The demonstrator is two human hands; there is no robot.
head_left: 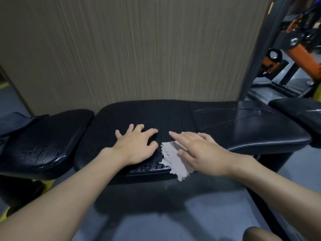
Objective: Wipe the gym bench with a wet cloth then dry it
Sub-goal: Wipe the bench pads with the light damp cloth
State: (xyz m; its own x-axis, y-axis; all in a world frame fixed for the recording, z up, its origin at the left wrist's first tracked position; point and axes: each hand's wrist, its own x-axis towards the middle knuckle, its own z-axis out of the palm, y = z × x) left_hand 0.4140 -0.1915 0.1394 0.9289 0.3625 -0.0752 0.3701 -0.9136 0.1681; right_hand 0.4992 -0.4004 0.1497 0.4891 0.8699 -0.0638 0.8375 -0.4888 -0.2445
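Currently, a dark cloth point(147, 115) is being shown spread flat over the middle of the gym bench point(251, 129). Its matte weave is being set off against the shiny black pad lying bare toward 3 o'clock. The cloth is being pressed by the left hand point(137, 145), which is being laid palm down with its grip apart, the fingers splayed and pointing toward 12 o'clock. Just beside it, at 3 o'clock, the right hand point(199, 152) is being held with its grip likewise apart and nothing clasped. Its straight fingers are aimed toward 10 o'clock, and the fingertips are being rested at the cloth's edge. A pale torn patch point(173, 162) on the near rim of the pad is being partly covered by that hand. Streaks of water point(225, 110) are being caught by the light on the bare pad toward 2 o'clock. At 9 o'clock, a second, cracked pad point(52, 141) is being seen across a narrow gap. A wood-grain panel point(139, 49) is being seen behind at 12 o'clock. An orange machine point(304, 56) is being glimpsed at 2 o'clock, and grey floor point(191, 214) at 6 o'clock.
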